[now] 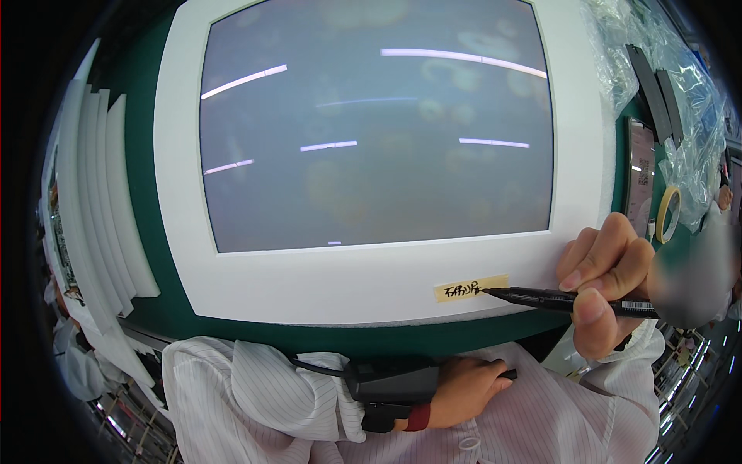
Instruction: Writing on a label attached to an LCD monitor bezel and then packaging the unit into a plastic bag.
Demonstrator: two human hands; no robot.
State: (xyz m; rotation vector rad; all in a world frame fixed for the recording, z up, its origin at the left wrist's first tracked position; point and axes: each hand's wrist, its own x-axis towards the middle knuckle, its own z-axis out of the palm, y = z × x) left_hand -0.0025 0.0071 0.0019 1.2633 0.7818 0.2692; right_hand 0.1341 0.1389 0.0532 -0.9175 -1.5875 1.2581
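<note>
A person writes on a tape label with a black pen.

The left hand (464, 390) rests curled near the body, grip unclear. The right hand (607, 282) grips the pen (568, 299), tip touching yellow tape (470, 288) left of it, stuck on a white frame (371, 282) around a grey screen (375, 127) beyond.

We see white foam sheets (100, 201) stacked along the left edge of the green bench (143, 116). Near its right edge lie a roll of yellow tape (668, 213), crumpled clear plastic wrap (680, 100) and two dark flat bars (655, 93).
</note>
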